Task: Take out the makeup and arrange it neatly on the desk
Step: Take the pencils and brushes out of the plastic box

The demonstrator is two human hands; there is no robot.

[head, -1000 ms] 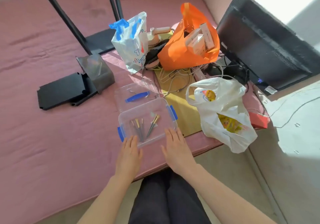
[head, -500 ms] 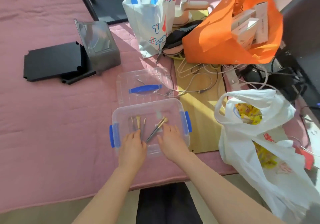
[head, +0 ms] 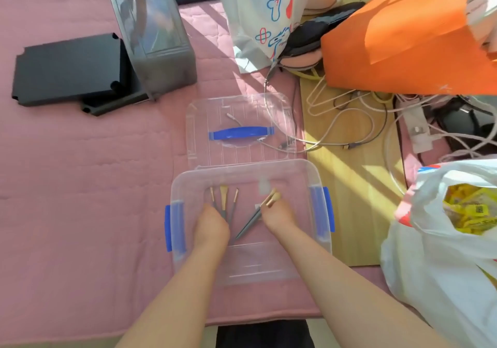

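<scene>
A clear plastic box [head: 242, 168] with blue latches stands on the pink cover in front of me. In it lie three makeup brushes [head: 223, 194] side by side, and two more brushes [head: 248, 224] lie slanted to their right. My left hand [head: 211, 226] is inside the box, its fingers curled down over the handles of the three brushes. My right hand [head: 278, 217] is curled over the slanted pair near their heads. My fingertips are hidden under both hands. The box's clear lid [head: 239, 111], with a blue handle, lies flat just behind it.
A grey translucent bin [head: 158, 41] and a black tray [head: 67, 65] lie at the back left. A white printed bag [head: 258, 11], an orange bag [head: 403, 38] and tangled cables [head: 349, 121] crowd the back right. A white plastic bag [head: 443, 253] sits at my right.
Both hands have moved from the box's near wall down into the box, and their fingers have curled onto the brushes. My head has come closer and lower over the box.
</scene>
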